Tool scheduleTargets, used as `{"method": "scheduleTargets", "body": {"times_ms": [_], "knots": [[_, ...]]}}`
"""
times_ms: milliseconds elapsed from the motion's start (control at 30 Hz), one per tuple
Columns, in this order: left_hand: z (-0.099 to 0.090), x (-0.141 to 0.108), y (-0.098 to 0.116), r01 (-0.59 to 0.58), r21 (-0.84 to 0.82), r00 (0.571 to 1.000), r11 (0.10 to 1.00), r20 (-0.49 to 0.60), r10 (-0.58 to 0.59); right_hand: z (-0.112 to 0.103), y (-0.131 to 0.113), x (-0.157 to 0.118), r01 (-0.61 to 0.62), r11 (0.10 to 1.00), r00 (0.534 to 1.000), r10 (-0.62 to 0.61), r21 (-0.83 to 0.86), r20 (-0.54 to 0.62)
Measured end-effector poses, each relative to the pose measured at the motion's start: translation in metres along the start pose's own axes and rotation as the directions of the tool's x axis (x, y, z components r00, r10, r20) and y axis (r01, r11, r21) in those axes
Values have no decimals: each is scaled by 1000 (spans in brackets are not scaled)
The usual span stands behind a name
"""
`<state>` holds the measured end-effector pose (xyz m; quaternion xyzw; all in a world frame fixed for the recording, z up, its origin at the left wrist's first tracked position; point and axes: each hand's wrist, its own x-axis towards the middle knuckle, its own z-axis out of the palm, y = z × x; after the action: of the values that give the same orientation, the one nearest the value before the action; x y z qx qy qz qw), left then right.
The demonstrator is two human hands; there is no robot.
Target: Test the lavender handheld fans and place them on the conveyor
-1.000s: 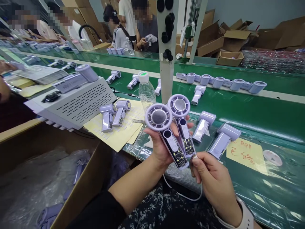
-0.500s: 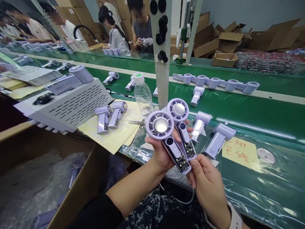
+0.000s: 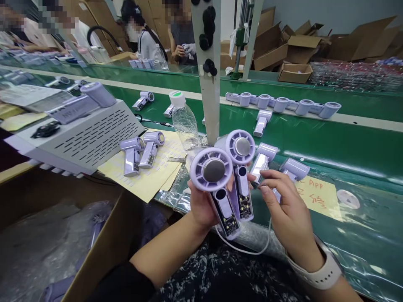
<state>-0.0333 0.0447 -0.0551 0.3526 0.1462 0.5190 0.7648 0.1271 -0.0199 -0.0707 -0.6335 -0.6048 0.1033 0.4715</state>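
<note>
Two purple handheld fans, a nearer one point(image 3: 211, 172) and a farther one point(image 3: 241, 147), are held side by side in my left hand point(image 3: 201, 205). Their silver hubs face me, and circuit boards show in the open handles. My right hand point(image 3: 288, 214) is just right of them, apart from the fans, its fingers loosely bent with nothing visible between them. A white cable point(image 3: 248, 252) loops below the fans towards my right hand. Behind that hand lie two more purple fans, one point(image 3: 263, 157) beside the other point(image 3: 294, 168).
A clear bottle point(image 3: 184, 121) stands by a metal post point(image 3: 209, 84). Two fans lie on yellow paper point(image 3: 147, 184) beside a vented grey box point(image 3: 91, 130). An open carton point(image 3: 103, 235) is at lower left. More fans lie on the green conveyor point(image 3: 315, 138); people work across it.
My right hand has let go of the fan handles and moved up and right. The two fans are now more upright and slightly farther apart. The camera view has shifted slightly.
</note>
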Motion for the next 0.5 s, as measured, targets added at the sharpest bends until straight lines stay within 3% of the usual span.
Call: {"method": "scheduleTargets", "body": {"times_ms": [133,300,500], "knots": [[2,-5,-4,55,5,996,998,63,-56,-4,-4,5,24,996,989,-36,-88,-143],[2,-6,-16,47,-62,987,997,160,-36,-14,-34,0,-47,969,985,86,242,-152],[3,-17,-22,-91,8,995,996,50,91,-9,-52,-8,-24,932,989,74,363,-125]]}}
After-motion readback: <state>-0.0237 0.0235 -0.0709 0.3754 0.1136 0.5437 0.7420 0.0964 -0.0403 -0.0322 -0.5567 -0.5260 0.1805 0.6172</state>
